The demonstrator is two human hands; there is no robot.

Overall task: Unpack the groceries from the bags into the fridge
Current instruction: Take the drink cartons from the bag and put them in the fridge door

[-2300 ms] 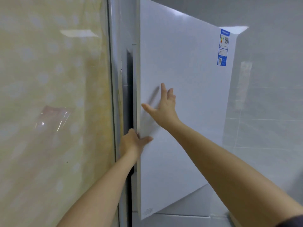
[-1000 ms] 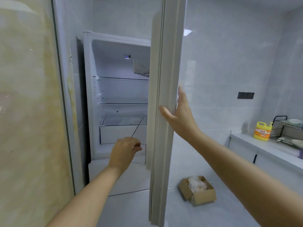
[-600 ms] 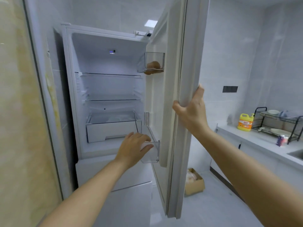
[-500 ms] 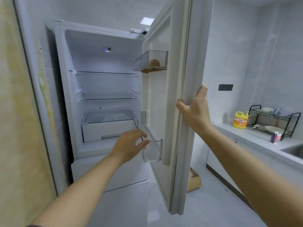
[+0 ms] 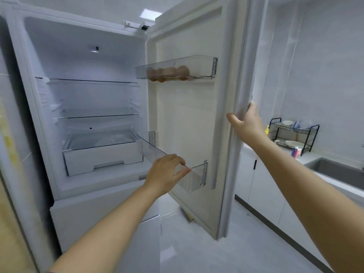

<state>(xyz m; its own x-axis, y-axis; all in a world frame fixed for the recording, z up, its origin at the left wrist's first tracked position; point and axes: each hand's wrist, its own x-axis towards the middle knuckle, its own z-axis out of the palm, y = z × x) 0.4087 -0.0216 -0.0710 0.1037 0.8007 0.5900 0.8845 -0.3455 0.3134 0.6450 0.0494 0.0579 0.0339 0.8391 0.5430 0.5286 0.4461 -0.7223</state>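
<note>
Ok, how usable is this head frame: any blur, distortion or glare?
Head view: wide-angle distortion bows the fridge door at its outer edge; left margin is smeared by blur; eggs look soft behind the clear door bin; lighting even, ceiling panel bright, no strong glare.

A single head-worn wide-angle camera faces forward, close to the open fridge (image 5: 88, 62), edges apparently blurred.

dish rack (image 5: 291, 128), sink (image 5: 338, 172), white cabinets (image 5: 264, 186)
</note>
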